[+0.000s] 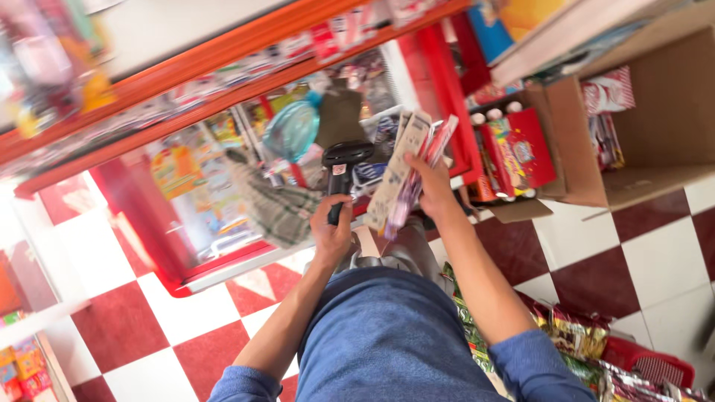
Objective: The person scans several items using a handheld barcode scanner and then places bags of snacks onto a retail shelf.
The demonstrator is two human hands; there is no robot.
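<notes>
Left hand (331, 231) grips a black scanner (341, 175); right hand (432, 190) holds flat packets (406, 167) just beside it, red boxes (514, 152) further right

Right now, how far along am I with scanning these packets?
Nothing shows which packets are already scanned. In hand: the left hand grips a black barcode scanner, and the right hand holds a few flat packets fanned upright beside the scanner's head. Possibly left: many snack packets lie in the red basket beside the right arm, and boxed goods fill the cardboard carton.
</notes>
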